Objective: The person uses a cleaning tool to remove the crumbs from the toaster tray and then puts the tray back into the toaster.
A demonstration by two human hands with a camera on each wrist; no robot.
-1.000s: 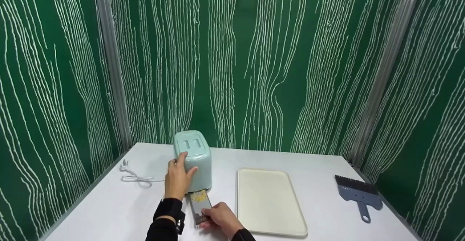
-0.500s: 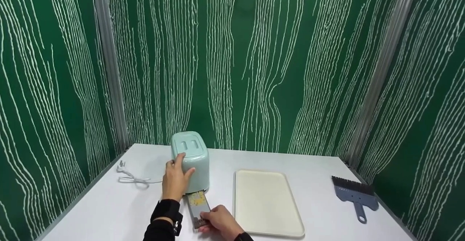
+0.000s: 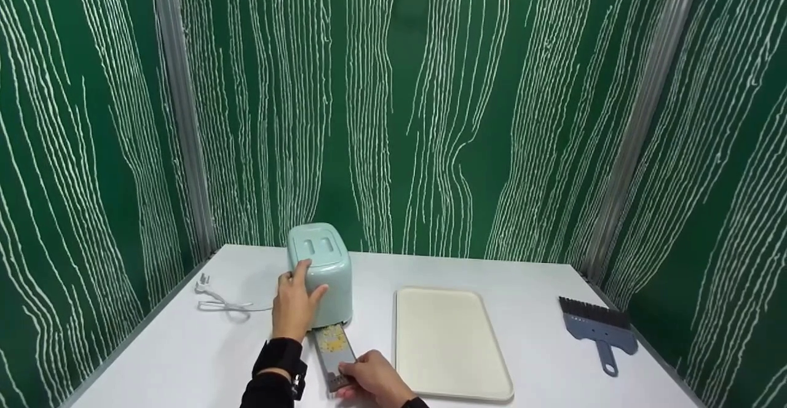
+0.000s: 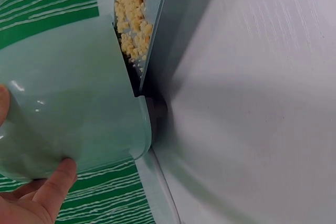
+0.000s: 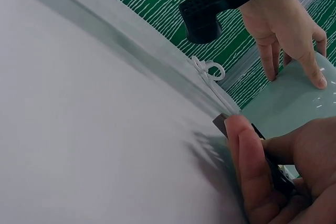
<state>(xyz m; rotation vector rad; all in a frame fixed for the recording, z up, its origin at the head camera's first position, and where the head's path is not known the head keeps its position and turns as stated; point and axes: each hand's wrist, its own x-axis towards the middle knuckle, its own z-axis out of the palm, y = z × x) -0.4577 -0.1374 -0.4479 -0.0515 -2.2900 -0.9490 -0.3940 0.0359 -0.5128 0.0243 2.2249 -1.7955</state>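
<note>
A mint-green toaster [image 3: 335, 291] with a lidded top stands at the left of the white table. My left hand [image 3: 295, 306] holds its near end, thumb on one side and fingers on the other. From the toaster's base a grey crumb tray [image 3: 332, 359] sticks out towards me, its inner end still inside. Yellow crumbs [image 4: 134, 19] lie on the tray by the toaster. My right hand [image 3: 372, 376] pinches the tray's outer end between thumb and fingers. In the right wrist view the fingers hide most of that end.
A cream rectangular tray [image 3: 452, 340] lies right of the hands. Farther right is a blue-grey brush [image 3: 599, 328] with dark bristles. The toaster's white cord and plug [image 3: 221, 300] lie on the left. Green white-lined walls [image 3: 430, 119] enclose the table [image 3: 535, 309].
The crumb tray has slid slightly farther out of the toaster towards me, with my right hand on its end. My left hand keeps its place on the toaster.
</note>
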